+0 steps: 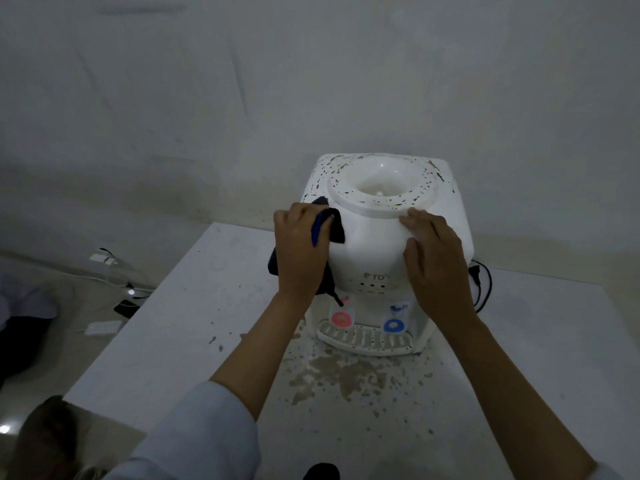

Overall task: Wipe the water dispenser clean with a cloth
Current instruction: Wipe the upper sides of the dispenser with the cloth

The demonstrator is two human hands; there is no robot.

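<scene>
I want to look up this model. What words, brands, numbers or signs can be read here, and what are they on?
"TD", with a small mark before it that is too blurred to read: on the front of the water dispenser, above the taps.
A row of small dark dots below it: indicator marks; any labels there are too small to read.
The red tap and the blue tap: no readable text.
Nothing else can be read.

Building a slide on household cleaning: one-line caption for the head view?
Left hand wipes a speckled white water dispenser with a dark cloth while the right hand steadies it.
</scene>
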